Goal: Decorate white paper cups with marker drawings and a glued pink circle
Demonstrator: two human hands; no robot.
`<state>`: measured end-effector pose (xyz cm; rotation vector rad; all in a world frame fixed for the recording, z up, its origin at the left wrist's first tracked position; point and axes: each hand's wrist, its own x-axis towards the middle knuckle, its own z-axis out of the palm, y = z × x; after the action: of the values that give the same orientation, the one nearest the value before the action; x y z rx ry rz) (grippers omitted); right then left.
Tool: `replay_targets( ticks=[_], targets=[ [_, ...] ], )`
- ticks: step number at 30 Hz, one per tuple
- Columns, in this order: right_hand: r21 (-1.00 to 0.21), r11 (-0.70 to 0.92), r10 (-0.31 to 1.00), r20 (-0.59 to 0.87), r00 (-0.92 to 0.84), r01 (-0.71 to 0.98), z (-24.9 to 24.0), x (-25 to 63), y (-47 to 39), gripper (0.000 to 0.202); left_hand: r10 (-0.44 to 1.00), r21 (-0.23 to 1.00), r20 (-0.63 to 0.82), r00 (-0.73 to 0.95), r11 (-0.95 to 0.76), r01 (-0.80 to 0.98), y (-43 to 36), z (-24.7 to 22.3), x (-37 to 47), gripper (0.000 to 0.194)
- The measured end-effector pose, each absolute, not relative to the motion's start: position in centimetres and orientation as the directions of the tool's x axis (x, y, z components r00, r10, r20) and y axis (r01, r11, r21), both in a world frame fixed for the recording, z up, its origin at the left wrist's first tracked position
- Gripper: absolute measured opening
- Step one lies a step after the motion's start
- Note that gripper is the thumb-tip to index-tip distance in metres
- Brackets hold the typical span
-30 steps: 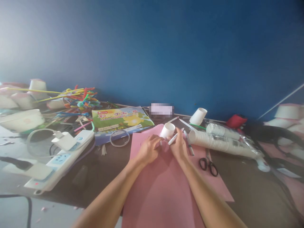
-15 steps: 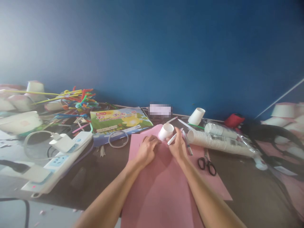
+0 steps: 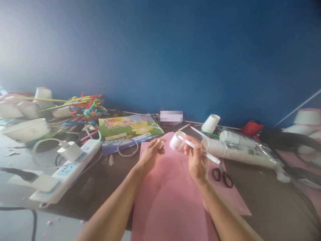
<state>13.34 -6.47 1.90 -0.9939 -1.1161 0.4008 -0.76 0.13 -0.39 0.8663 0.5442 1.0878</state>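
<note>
My right hand (image 3: pixel 197 160) is closed around a white marker (image 3: pixel 212 157). The marker's pinkish tip end points up and left, over the white paper cup (image 3: pixel 176 144). That cup rests on the far end of a pink paper sheet (image 3: pixel 170 201). My left hand (image 3: pixel 151 154) is closed left of the cup, pinching a small whitish piece (image 3: pixel 161 144) that looks like the marker's cap. Black-handled scissors (image 3: pixel 222 177) lie to the right of my right hand, partly on pink paper.
To the right lie bagged stacks of paper cups (image 3: pixel 238 154), with a single cup (image 3: pixel 211 123) behind. Left are a colour-paper pack (image 3: pixel 130 129), a tape-like ring (image 3: pixel 127 154), a power strip (image 3: pixel 66 172) and pipe cleaners (image 3: pixel 87 103). A blue wall (image 3: pixel 160 60) stands behind.
Both hands have risen off the pink paper and moved apart. The marker, earlier held low by the cup, now shows its pinkish end, and a small whitish piece shows in my left fingers.
</note>
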Motion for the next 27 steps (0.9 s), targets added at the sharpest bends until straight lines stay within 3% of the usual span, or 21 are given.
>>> replay_targets(
  ticks=[6, 17, 27],
  targets=[
    [-0.887, 0.442, 0.839, 0.356, 0.413, -0.133, 2.04, 12.79, -6.08, 0.017, 0.875, 0.706, -0.028, 0.484, 0.360, -0.609, 0.26, 0.11, -0.88, 0.015],
    [-0.883, 0.426, 0.861, 0.328, 0.388, -0.199, 1.81, 13.12, -5.76, 0.007, 0.882, 0.653, -0.062, 0.467, 0.389, -0.649, 0.55, 0.25, -1.16, 0.017],
    [-0.906, 0.400, 0.864, 0.322, 0.387, -0.140, 2.16, 12.91, -5.90, 0.007, 0.881, 0.713, -0.078, 0.466, 0.376, -0.591, 0.51, -0.11, -1.41, 0.018]
  ],
)
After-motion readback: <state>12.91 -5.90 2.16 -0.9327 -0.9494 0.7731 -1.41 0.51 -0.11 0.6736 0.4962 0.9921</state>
